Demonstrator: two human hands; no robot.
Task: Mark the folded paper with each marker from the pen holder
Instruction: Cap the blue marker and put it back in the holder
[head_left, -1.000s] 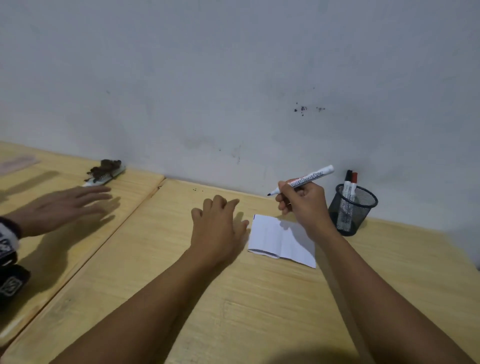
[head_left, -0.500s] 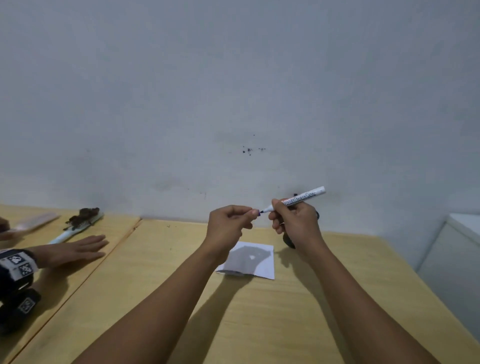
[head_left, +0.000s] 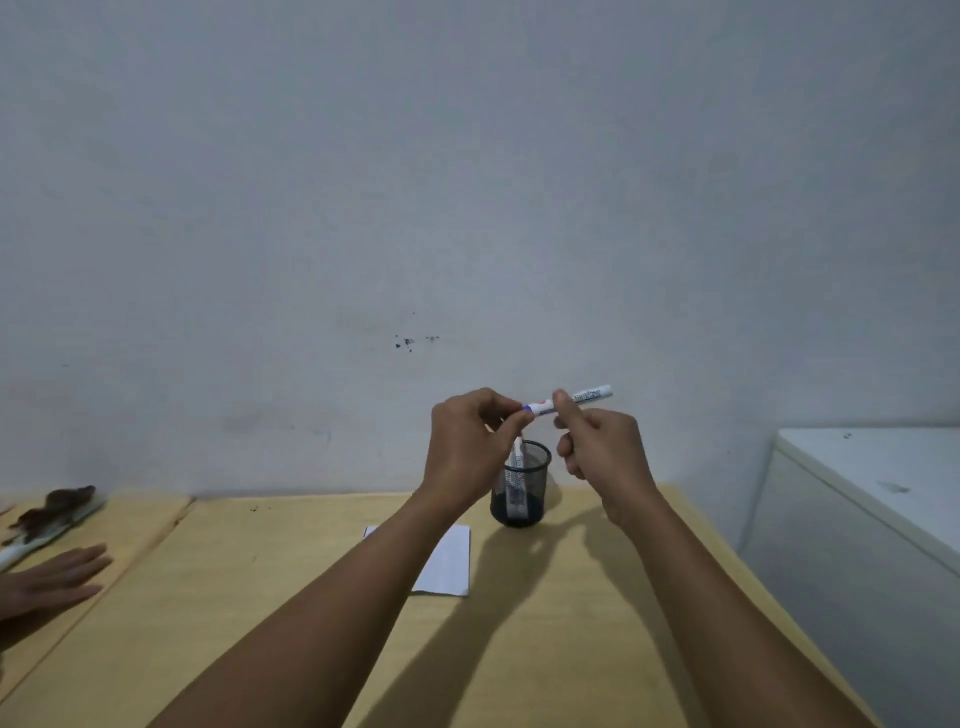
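- Both hands are raised over the wooden table (head_left: 545, 649), sharing one white marker (head_left: 587, 397).
- The right hand (head_left: 597, 457) pinches its barrel; the left hand (head_left: 467, 447) pinches the blue end.
- Below that grip stands the mesh pen holder (head_left: 521, 486); left of it the folded paper (head_left: 449, 564) lies flat.

One marker (head_left: 582, 399) is held in the air between two hands, the left hand (head_left: 470, 452) and the right hand (head_left: 602, 457). One mesh pen holder (head_left: 521, 486) stands on the surface (head_left: 571, 623) with one marker inside (head_left: 517, 470) visible. One folded paper (head_left: 449, 566) lies there. A third hand (head_left: 49, 579) rests at far left.
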